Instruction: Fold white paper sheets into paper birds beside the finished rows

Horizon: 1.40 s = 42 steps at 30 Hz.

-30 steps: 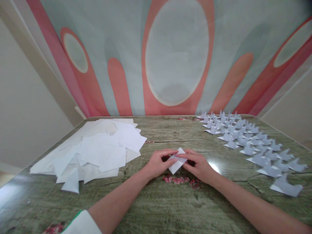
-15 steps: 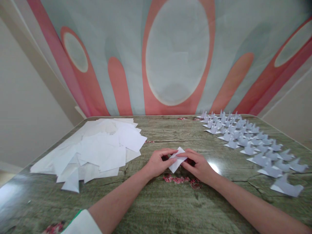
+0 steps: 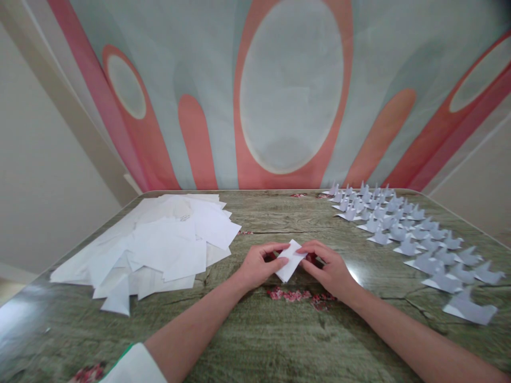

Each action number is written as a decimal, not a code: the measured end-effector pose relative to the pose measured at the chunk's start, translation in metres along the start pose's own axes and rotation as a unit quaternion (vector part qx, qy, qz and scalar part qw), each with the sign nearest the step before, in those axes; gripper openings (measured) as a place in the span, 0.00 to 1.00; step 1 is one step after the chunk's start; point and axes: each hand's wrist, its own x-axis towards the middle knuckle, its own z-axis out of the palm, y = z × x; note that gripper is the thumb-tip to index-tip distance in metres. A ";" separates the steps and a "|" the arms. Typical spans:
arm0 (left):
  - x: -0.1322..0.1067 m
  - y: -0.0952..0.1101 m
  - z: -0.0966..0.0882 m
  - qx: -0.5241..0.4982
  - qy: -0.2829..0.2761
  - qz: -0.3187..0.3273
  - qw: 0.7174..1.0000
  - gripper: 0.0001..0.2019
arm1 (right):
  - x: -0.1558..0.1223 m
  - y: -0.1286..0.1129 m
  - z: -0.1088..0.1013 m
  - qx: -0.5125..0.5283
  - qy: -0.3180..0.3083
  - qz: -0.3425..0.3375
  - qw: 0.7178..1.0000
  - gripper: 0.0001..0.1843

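A small folded piece of white paper (image 3: pixel 290 261), roughly diamond-shaped, is held between my two hands over the middle of the table. My left hand (image 3: pixel 257 266) pinches its left side, thumb on top and fingers at the far edge. On the right side, my right hand (image 3: pixel 328 267) grips it between thumb and curled fingers. The undersides of the paper and some fingertips are hidden. Several folded paper birds (image 3: pixel 408 244) stand in slanting rows along the right of the table. To the left lies a spread pile of white paper sheets (image 3: pixel 163 244).
The wood-patterned table (image 3: pixel 255 340) has printed pink flower clusters on its surface. One folded paper triangle (image 3: pixel 117 299) lies at the pile's near edge. Behind the table's far edge hangs a pink and grey-green patterned backdrop (image 3: pixel 219 80).
The right hand's fingers have shifted on the paper; the index finger has drawn back from across its middle to its right edge. More of the paper's top face shows. The left hand barely moved.
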 end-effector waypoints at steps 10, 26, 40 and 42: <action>0.000 -0.003 -0.001 -0.047 -0.029 0.022 0.998 0.19 | 0.000 0.000 0.000 0.007 0.002 0.001 1.000 0.09; 0.002 0.000 -0.002 -0.086 -0.039 -0.069 0.993 0.17 | 0.000 0.000 0.002 0.001 -0.041 -0.015 0.999 0.17; 0.002 -0.003 -0.002 -0.065 -0.060 -0.026 0.996 0.17 | -0.001 0.010 0.004 0.085 -0.025 0.057 0.994 0.13; 0.002 -0.004 -0.001 -0.068 -0.051 -0.031 0.996 0.17 | -0.002 0.013 0.005 0.122 -0.025 0.091 0.988 0.13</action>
